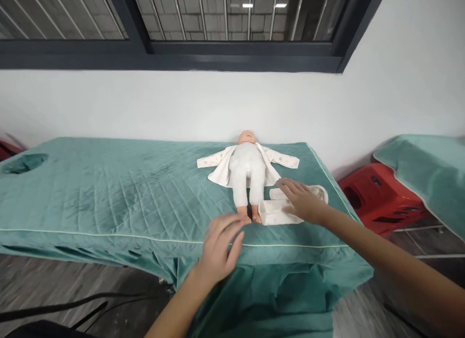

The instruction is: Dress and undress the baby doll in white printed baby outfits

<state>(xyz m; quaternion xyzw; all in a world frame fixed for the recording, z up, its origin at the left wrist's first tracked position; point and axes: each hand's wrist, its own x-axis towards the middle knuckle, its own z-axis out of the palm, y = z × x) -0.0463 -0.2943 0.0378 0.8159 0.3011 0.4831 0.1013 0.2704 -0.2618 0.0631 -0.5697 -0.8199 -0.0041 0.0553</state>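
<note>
Doll (pixel 248 171) lies on its back on the bed (pixel 109 192) (jacket open). Right hand (pixel 303 202), open, rests flat on the white roll (pixel 274 213) beside its legs. Left hand (pixel 220 246), open and empty, hovers near its feet. Lifting the roll would need closed fingers.

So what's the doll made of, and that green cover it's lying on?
The doll looks like smooth plastic or vinyl. Its bare head is even and a little shiny, though it's too small to be sure. Its white suit looks like soft, matte cloth. The green cover looks like velvety quilted fabric, with stitched diamond lines and a faint sheen.
</note>
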